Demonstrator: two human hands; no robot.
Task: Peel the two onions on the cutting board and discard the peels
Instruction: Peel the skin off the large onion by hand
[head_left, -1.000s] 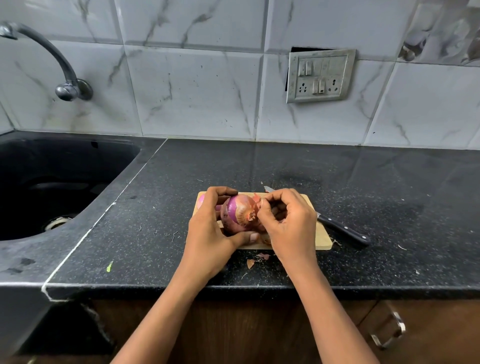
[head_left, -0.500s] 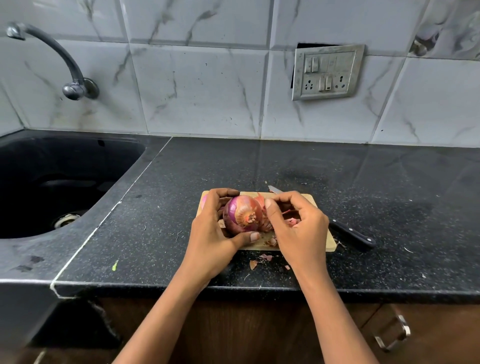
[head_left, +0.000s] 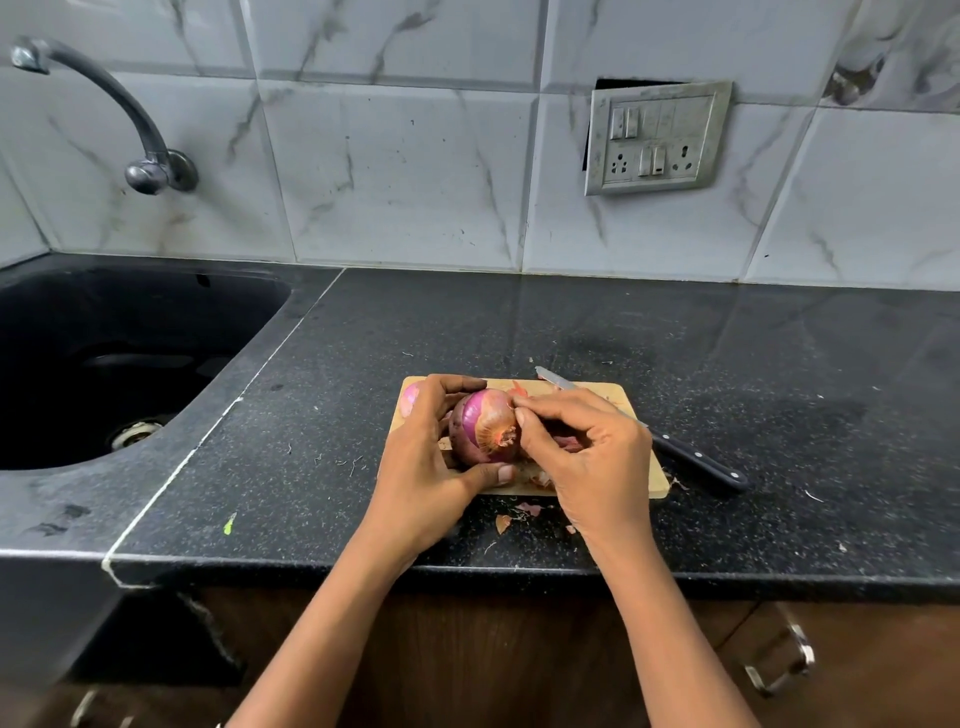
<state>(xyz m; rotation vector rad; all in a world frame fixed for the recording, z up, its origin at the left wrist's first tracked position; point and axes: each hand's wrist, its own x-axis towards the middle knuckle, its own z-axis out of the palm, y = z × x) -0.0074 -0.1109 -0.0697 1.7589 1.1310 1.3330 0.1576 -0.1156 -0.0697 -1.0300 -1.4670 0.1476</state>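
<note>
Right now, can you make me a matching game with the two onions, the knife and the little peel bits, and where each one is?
Things:
1. held onion
2. other onion
3. knife
4. peel bits

Places:
A. on the counter, in front of the cutting board
B. gripped by the left hand, right hand pinching its skin
C. peeking out behind the left hand
D. blade on the board, handle on the counter

Pairs: 1-B, 2-C, 3-D, 4-A.
</note>
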